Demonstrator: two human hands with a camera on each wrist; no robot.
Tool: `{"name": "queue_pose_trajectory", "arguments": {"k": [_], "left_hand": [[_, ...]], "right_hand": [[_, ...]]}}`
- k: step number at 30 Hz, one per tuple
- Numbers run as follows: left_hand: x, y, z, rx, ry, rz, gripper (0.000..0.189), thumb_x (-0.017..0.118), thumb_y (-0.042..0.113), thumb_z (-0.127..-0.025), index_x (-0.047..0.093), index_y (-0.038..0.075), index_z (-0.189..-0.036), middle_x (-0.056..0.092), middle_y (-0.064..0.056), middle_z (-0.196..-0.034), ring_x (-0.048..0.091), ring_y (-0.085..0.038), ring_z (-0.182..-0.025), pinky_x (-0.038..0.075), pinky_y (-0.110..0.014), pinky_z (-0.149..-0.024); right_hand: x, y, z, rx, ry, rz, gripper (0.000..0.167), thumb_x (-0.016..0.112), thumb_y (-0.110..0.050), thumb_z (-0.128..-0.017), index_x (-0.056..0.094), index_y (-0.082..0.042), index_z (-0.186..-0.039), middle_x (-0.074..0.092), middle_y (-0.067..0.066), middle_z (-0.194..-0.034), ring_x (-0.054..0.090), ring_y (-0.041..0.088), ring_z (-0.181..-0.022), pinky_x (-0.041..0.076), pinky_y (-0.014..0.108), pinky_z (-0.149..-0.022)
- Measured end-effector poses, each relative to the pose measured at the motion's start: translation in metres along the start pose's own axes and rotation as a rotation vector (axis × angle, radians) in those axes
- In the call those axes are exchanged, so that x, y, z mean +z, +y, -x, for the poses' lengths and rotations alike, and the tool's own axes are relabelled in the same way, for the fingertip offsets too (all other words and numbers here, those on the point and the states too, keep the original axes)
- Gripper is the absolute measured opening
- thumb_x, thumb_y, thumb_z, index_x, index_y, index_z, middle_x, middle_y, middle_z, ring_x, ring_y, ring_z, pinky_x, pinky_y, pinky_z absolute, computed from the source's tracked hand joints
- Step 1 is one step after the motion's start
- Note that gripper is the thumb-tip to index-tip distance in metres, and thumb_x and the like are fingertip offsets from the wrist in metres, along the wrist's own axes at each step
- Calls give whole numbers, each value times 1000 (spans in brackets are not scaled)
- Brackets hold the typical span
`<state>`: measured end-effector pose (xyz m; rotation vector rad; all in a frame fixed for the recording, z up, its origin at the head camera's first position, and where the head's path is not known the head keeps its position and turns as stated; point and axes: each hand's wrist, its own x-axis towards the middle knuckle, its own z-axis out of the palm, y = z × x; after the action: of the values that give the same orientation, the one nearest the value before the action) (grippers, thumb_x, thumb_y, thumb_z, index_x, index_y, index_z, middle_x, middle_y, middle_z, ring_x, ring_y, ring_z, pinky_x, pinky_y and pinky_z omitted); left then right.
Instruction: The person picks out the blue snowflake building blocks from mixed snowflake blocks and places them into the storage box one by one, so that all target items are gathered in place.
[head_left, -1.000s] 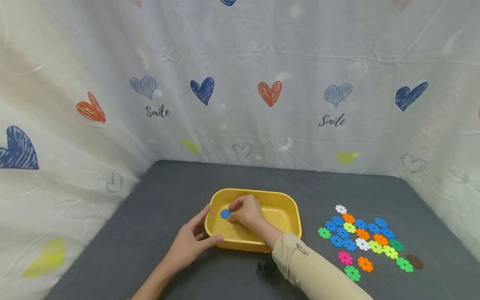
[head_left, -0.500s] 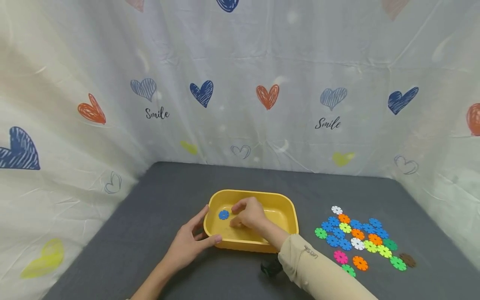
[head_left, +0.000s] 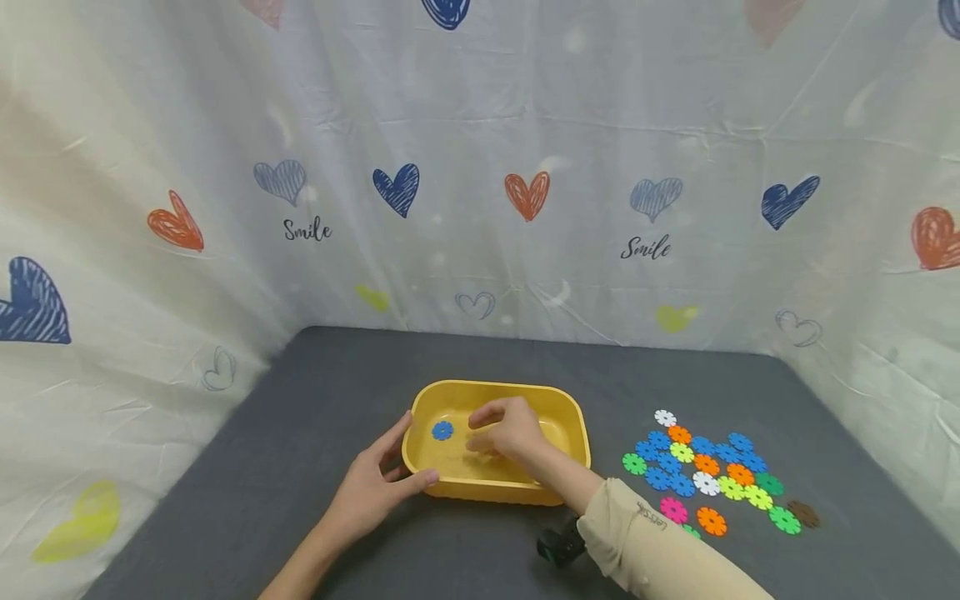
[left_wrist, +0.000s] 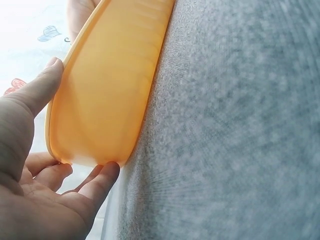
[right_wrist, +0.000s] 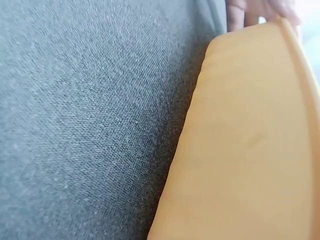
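Note:
A yellow plastic tub (head_left: 495, 492) stands on the dark grey tabletop. My left hand (head_left: 367, 490) holds its left end, thumb at the front rim and fingers around the corner; the left wrist view shows the fingertips (left_wrist: 112, 170) against the outer wall. One blue notched disc (head_left: 442, 430) lies flat on the tub floor at the left. To the right of that disc, my right hand (head_left: 510, 429) reaches inside the tub with loosely bent fingers, apart from the disc, and no object shows between them. In the right wrist view the tub's wall (right_wrist: 245, 140) hides the right hand.
On the right of the table lies a loose group of notched discs (head_left: 705, 483) in blue, orange, yellow, green, white, pink and brown. A black device (head_left: 562, 543) sits under the right wrist. A heart-printed curtain (head_left: 480, 233) stands behind the table.
My right hand has drawn away to the right from the blue disc, which stays on the tub floor. The left hand keeps its hold on the tub. The whole head view has shifted slightly.

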<state>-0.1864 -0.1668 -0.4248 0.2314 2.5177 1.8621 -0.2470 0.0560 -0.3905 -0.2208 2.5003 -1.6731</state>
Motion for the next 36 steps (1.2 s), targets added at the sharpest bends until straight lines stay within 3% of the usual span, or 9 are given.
{"name": "queue_pose_trajectory", "arguments": {"k": [5,11,21,36], "left_hand": [[-1,1,1,-8,-3,1,94,86,27,-79,32,21,-155,44,-4,-148,47,-25,-130,48,-37,-98],[-2,-1,2,-21,-1,-4,94,86,28,-79,33,22,-155,46,-5,-146,48,-26,-128,48,-38,-98],[-2,-1,0,-6,-8,14,94,86,26,-78,32,23,-155,45,-6,-146,49,-26,-128,49,-31,-95],[-1,-4,-2,13,-23,31,95,85,25,-79,30,21,-156,36,-4,-153,45,-26,-132,49,-30,-95]], "right_hand": [[-7,-2,7,-15,-5,-33,28,85,2,-72,74,1,-97,72,10,-97,63,20,-86,59,34,-68],[-19,-6,18,-39,-25,-65,28,84,1,-74,73,2,-100,71,13,-101,62,24,-94,58,37,-69],[-44,-13,37,-55,-32,-119,26,82,-2,-78,73,0,-102,71,10,-100,68,23,-82,58,39,-72],[-74,-4,60,-64,-12,-98,26,82,-7,-79,73,-2,-103,71,10,-97,69,24,-81,56,35,-72]]}}
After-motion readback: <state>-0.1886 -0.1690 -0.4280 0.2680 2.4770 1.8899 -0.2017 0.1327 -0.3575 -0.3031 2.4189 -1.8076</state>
